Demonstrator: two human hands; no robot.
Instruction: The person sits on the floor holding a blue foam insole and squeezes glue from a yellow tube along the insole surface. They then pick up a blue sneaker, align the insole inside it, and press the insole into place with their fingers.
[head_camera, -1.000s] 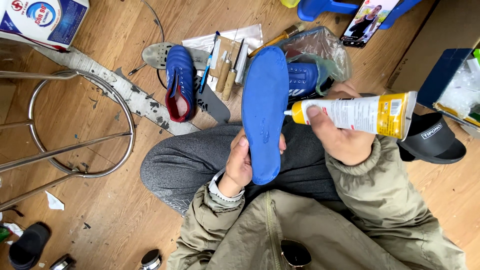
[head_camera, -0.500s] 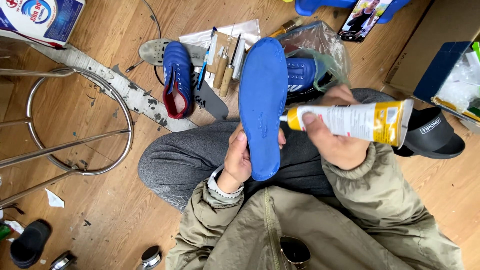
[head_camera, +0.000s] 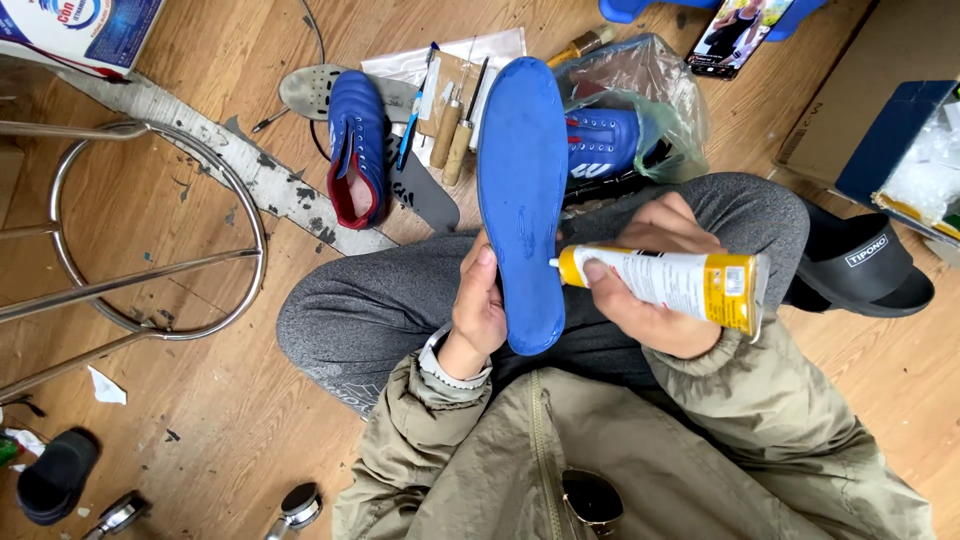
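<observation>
Two hands worked over your lap — your left hand stayed clamped on the blue insole, upright above your knees. Your right hand, closed round the glue tube, had brought its nozzle against the insole's edge — gluing underway.

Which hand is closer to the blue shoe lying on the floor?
Left. The left hand grips the blue insole's edge, below and right of the blue shoe with red lining. The right hand, holding the yellow-and-white glue tube, sits farther right.
</observation>
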